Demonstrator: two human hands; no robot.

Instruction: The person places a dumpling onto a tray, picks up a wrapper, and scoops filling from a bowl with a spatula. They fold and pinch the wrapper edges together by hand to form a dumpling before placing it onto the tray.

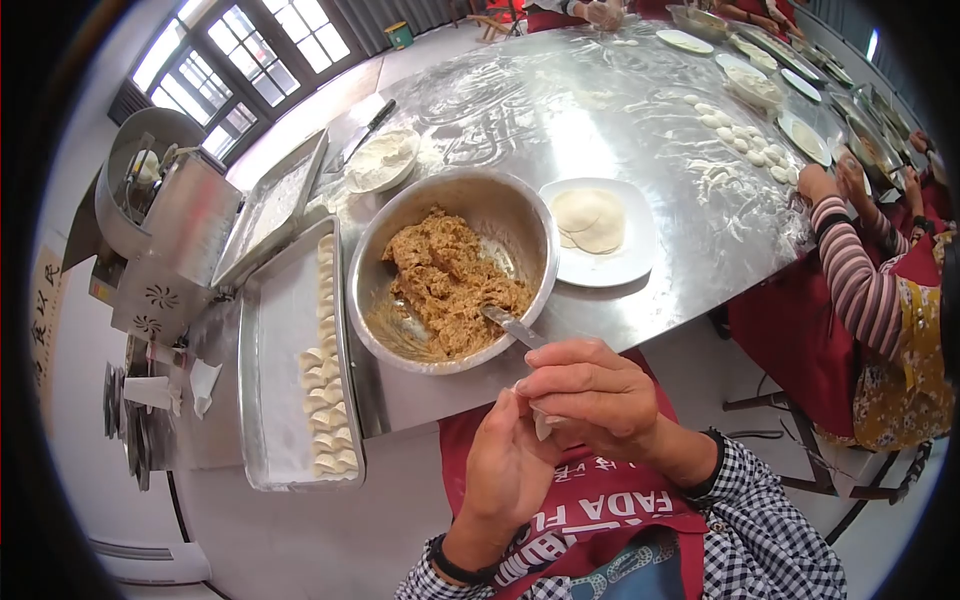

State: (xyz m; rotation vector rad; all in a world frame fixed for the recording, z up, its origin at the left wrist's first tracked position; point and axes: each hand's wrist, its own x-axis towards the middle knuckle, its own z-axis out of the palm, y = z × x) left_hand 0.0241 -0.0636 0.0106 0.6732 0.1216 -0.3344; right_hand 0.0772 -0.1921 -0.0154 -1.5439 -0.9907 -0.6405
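My left hand [505,465] and my right hand [595,395] meet at the table edge, fingers closed around a dumpling [543,424]. Only a small white piece of its dough shows between them. Just beyond, a steel bowl [545,285] contains brown minced filling [445,280]. A flat metal filling stick [512,325] stands in the filling and leans over the near rim, its end close to my right fingers. Right of the bowl, a white square plate [632,262] carries a stack of round dough wrappers [590,220].
At left, a metal tray [275,400] holds rows of finished dumplings [330,410]; another tray [268,215] lies behind it. A flour bowl [382,160] and a knife [375,125] are near. Co-workers' hands [820,183] work at right beside dough pieces [745,140].
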